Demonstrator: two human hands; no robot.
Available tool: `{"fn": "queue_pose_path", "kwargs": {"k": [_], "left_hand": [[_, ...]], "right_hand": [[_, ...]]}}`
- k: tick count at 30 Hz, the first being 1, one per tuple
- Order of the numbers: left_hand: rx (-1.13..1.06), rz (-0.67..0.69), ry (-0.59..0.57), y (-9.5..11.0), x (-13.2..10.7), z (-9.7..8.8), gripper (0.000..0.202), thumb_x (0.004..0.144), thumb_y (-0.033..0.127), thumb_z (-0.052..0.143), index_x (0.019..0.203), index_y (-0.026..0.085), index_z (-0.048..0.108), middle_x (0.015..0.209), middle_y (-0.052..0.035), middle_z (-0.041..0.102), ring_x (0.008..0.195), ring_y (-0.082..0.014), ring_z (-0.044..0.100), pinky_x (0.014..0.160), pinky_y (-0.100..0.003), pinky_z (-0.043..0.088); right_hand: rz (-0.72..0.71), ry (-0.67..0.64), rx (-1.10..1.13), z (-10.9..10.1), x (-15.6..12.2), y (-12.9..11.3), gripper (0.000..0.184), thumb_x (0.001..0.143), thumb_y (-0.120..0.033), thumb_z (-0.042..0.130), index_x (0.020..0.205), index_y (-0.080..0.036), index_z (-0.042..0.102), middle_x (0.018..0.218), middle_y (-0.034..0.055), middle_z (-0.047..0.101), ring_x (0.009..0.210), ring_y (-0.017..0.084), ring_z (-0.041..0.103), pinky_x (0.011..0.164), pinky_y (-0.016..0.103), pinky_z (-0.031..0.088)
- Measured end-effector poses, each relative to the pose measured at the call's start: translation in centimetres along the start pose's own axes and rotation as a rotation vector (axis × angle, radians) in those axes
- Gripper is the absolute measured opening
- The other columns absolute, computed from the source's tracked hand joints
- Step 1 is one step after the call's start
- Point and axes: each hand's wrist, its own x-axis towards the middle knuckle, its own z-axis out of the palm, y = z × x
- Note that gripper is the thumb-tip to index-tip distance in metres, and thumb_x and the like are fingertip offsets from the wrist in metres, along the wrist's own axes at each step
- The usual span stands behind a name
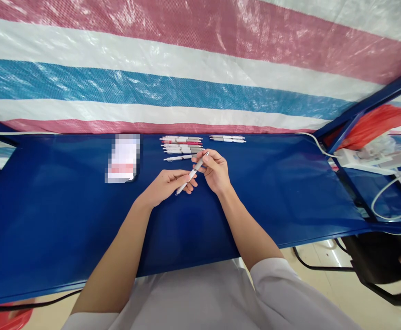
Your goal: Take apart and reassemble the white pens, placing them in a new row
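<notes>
A white pen [190, 175] is held between both hands above the blue table [66, 220]. My left hand [167, 184] is closed on its lower end. My right hand [215, 170] pinches its upper end, near the tip. Just behind the hands lies a pile of several similar white and grey pens [182, 145], some with red parts. Two more pens [227, 138] lie side by side to the right of that pile.
A blurred white and red card [123, 158] lies on the table to the left of the pens. A striped plastic sheet [186, 68] hangs behind. At the right are a white power strip [358, 160] with cables, a red bag [372, 123] and a dark chair [382, 266].
</notes>
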Motion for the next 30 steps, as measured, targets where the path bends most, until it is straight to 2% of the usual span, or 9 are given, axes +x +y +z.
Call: {"fn": "queue_pose_path", "kwargs": {"k": [3,7,13,17,20,25,30], "left_hand": [[0.016,0.005,-0.022,0.0,0.0,0.0,0.033,0.089,0.047,0.062,0.093,0.017,0.075,0.086,-0.0076,0.075,0.073,-0.0180,0.069,0.072,-0.030,0.056],[0.066,0.025,-0.004,-0.1,0.0,0.0,0.033,0.090,0.046,0.061,0.093,0.016,0.074,0.086,-0.0074,0.075,0.072,-0.0172,0.068,0.072,-0.029,0.056],[0.192,0.082,0.142,-0.9,0.4,0.4,0.036,0.086,0.048,0.063,0.100,0.017,0.073,0.085,-0.0057,0.075,0.068,-0.0158,0.067,0.069,-0.028,0.056],[0.265,0.128,0.217,-1.6,0.8,0.5,0.039,0.086,0.049,0.062,0.106,0.018,0.073,0.085,-0.0047,0.075,0.066,-0.0146,0.065,0.069,-0.028,0.056],[0.235,0.133,0.186,-1.6,1.0,0.3,0.039,0.086,0.050,0.062,0.103,0.017,0.073,0.084,-0.0052,0.074,0.066,-0.0150,0.065,0.069,-0.028,0.056],[0.127,0.096,0.074,-0.4,1.5,-0.3,0.035,0.087,0.048,0.063,0.096,0.016,0.074,0.082,-0.0065,0.073,0.067,-0.0158,0.067,0.070,-0.029,0.055],[0.038,0.029,-0.080,0.0,2.3,-0.9,0.037,0.087,0.049,0.063,0.099,0.015,0.074,0.089,-0.0104,0.074,0.070,-0.0181,0.068,0.066,-0.030,0.055]], "right_hand": [[0.005,-0.024,0.025,-0.1,-0.1,0.1,0.022,0.067,-0.035,0.083,0.079,-0.024,0.068,0.080,-0.0038,0.074,0.079,0.014,0.074,0.068,0.024,0.062],[0.012,-0.002,0.013,-0.2,0.0,0.2,0.029,0.064,-0.038,0.084,0.076,-0.023,0.064,0.081,-0.0038,0.073,0.075,0.013,0.074,0.065,0.023,0.062],[-0.033,0.110,-0.021,0.2,0.3,0.5,0.035,0.063,-0.035,0.085,0.068,-0.022,0.052,0.077,-0.0062,0.069,0.066,0.010,0.070,0.060,0.021,0.060],[-0.063,0.165,-0.024,0.6,0.3,0.5,0.035,0.062,-0.032,0.084,0.068,-0.022,0.051,0.076,-0.0068,0.068,0.064,0.009,0.068,0.059,0.021,0.058],[-0.064,0.149,-0.023,0.6,0.3,0.3,0.031,0.063,-0.033,0.083,0.072,-0.023,0.056,0.075,-0.0067,0.068,0.067,0.009,0.068,0.060,0.020,0.057],[-0.033,0.089,0.019,0.1,0.4,-0.2,0.027,0.065,-0.035,0.082,0.085,-0.024,0.067,0.085,-0.0041,0.073,0.077,0.012,0.071,0.063,0.021,0.059],[-0.018,0.092,0.038,-0.4,0.6,-0.4,0.026,0.063,-0.033,0.083,0.082,-0.023,0.068,0.084,-0.0027,0.075,0.077,0.013,0.072,0.067,0.023,0.061]]}}
